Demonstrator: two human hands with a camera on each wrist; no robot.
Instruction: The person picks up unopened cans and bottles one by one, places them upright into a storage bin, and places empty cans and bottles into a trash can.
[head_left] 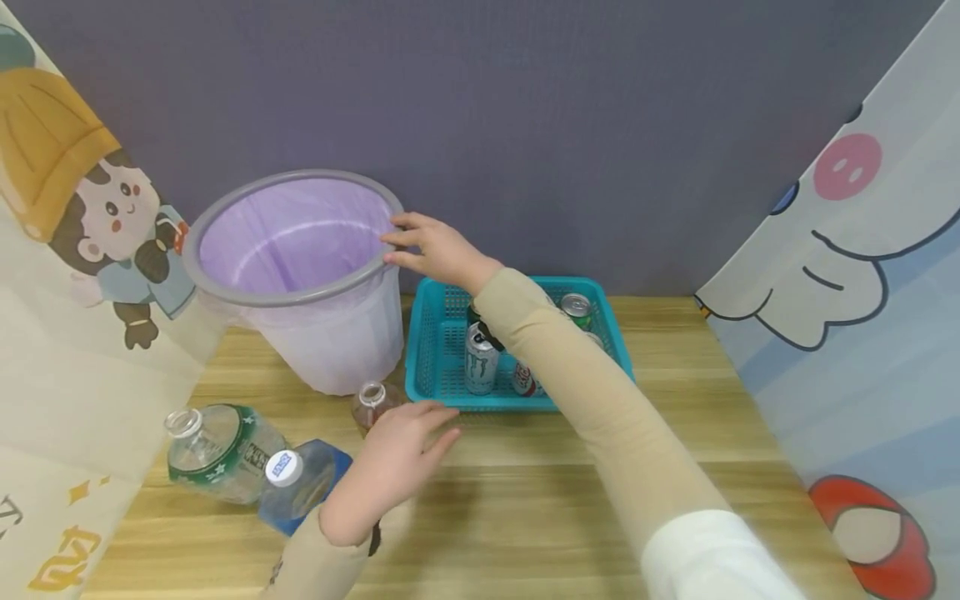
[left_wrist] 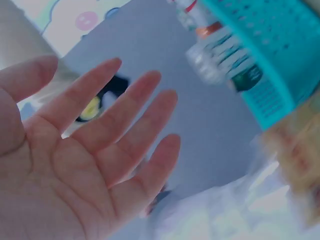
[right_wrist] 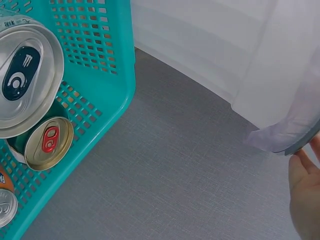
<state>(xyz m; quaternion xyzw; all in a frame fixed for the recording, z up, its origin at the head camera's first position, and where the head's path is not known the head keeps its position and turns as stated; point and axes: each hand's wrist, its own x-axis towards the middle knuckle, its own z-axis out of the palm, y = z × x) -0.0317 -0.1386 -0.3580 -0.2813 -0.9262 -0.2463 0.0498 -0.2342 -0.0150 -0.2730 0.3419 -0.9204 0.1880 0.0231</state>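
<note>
A white trash bin point(head_left: 352, 342) with a grey rim and a pale purple liner point(head_left: 300, 237) stands at the back left. My right hand point(head_left: 435, 247) reaches across to it, spread fingers resting on the right side of its rim. In the right wrist view, fingertips point(right_wrist: 299, 159) touch the rim from outside. Nothing lies in my left hand point(head_left: 401, 454), its fingers extended over the table; the left wrist view shows the bare palm point(left_wrist: 65, 175). A brown-tinted bottle point(head_left: 372, 402) stands partly hidden behind it.
A teal basket point(head_left: 423, 350) right of the bin holds several cans, including a silver can point(head_left: 481, 362) and a green can point(head_left: 576, 307); my right forearm hides part of it. Left of my left hand are a clear bottle with a green label point(head_left: 225, 450) and a white-capped bottle point(head_left: 307, 479).
</note>
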